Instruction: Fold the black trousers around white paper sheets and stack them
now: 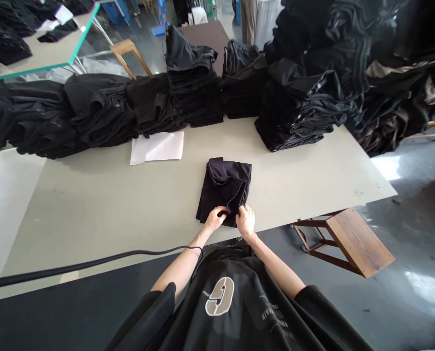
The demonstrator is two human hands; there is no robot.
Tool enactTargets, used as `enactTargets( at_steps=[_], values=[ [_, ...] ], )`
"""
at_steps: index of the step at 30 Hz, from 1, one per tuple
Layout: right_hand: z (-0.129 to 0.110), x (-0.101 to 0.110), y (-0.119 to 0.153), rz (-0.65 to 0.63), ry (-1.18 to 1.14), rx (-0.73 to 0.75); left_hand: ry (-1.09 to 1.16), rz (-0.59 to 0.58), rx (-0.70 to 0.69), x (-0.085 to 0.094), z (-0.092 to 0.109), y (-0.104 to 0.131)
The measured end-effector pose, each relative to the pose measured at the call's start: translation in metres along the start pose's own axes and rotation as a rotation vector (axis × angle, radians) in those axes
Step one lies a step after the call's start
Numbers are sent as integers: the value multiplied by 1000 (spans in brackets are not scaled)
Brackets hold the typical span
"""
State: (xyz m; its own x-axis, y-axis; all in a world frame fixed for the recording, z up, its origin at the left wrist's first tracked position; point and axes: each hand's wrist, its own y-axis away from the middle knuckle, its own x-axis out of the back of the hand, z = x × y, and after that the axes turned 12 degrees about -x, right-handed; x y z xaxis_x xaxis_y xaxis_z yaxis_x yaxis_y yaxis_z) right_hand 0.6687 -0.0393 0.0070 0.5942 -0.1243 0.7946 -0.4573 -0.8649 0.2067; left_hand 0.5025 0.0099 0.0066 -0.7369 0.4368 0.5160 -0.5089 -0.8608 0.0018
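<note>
A folded black garment (222,187), probably trousers, lies on the pale table (111,204) close to its front edge. My left hand (214,219) pinches the near part of its cloth, thumb and fingers together. Just to the right, my right hand (245,220) grips the same garment at its near right edge, where a curved opening shows. The fingertips of both hands are partly hidden in the dark fabric.
Stacks of folded black garments (195,92) line the table's far side, with a taller stack (293,107) at right. White paper (158,147) lies before them. A black cable (129,253) crosses the front left. A wooden stool (359,242) stands at right.
</note>
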Motion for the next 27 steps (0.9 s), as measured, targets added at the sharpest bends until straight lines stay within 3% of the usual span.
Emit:
enactTargets(
  at_steps=[2,5,8,11,15,20,27],
  values=[
    [-2,1,2,29,74,119,-132,-84,-74,-9,-1,7],
    [-4,2,-2,-74,-23,325,-333,-188,-164,-22,-3,21],
    [-9,2,-12,-180,-96,321,-413,-225,-180,-30,-6,30],
    [-22,2,-16,-232,14,276,-446,-255,-87,-32,-5,29],
    [-36,2,-13,-296,117,399,-464,-294,88,-27,1,19],
    [-32,8,-9,-336,98,456,-388,-351,169,-17,1,13],
    [-26,18,-8,-328,48,454,-396,-201,282,-21,-3,-3]
  ],
)
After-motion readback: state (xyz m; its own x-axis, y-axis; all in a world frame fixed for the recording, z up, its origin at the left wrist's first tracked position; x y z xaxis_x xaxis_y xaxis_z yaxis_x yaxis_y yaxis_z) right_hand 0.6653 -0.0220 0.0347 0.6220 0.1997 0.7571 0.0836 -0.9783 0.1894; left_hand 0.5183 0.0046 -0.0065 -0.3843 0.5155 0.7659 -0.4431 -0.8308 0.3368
